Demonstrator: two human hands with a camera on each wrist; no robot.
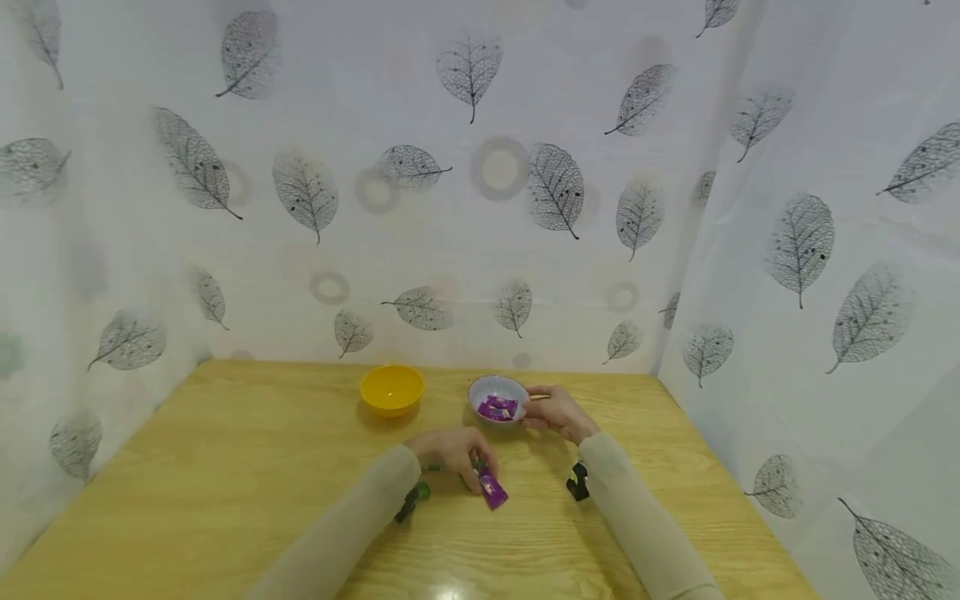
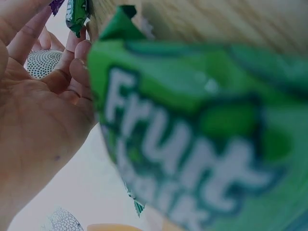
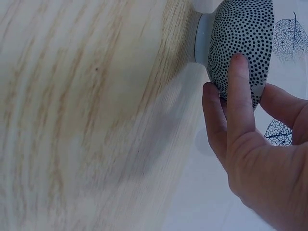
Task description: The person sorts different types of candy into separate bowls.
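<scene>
My left hand (image 1: 453, 452) pinches a purple candy packet (image 1: 492, 490) over the table, with the fingers pointing down. Green candies (image 1: 423, 490) lie by that wrist, partly hidden. In the left wrist view a large blurred green candy wrapper (image 2: 202, 130) fills the front, and a smaller green candy (image 2: 77, 17) shows by the fingertips. A small bowl (image 3: 240, 43), dotted black on white outside, stands on the table. My right hand (image 1: 558, 412) grips its right side, thumb at the rim and fingers against the outer wall. Purple candy packets (image 1: 497, 407) lie inside the bowl.
A yellow-orange bowl (image 1: 392, 387) stands left of the dotted bowl near the table's back edge. Leaf-printed white curtains (image 1: 420, 250) close off the back and sides of the wooden table (image 1: 225, 483). A black band (image 1: 577, 482) is at the right wrist.
</scene>
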